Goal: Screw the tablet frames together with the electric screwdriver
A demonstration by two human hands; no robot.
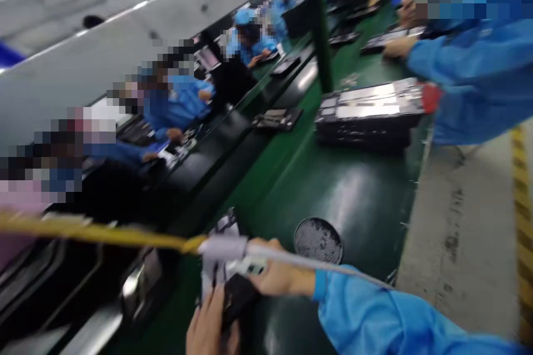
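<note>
While both bare hands close on it, a black-and-white plastic assembly (231,283) is held over the green conveyor bench (353,205).
Left hand (210,324): fingers curled around the black end. Right hand (277,272): fingers wrapped over the white top, under a long grey cable (308,260). Round dark mesh disc (318,241) lies just beside.

The dark held object (238,300) is too blurred to identify.

A grey concrete floor (458,222) with a yellow-and-black tape line (520,222) runs down the right of the frame beside a green tabletop (353,188). A green post (320,28) rises at top centre; a long grey overhead panel (104,28) crosses the upper left.
</note>
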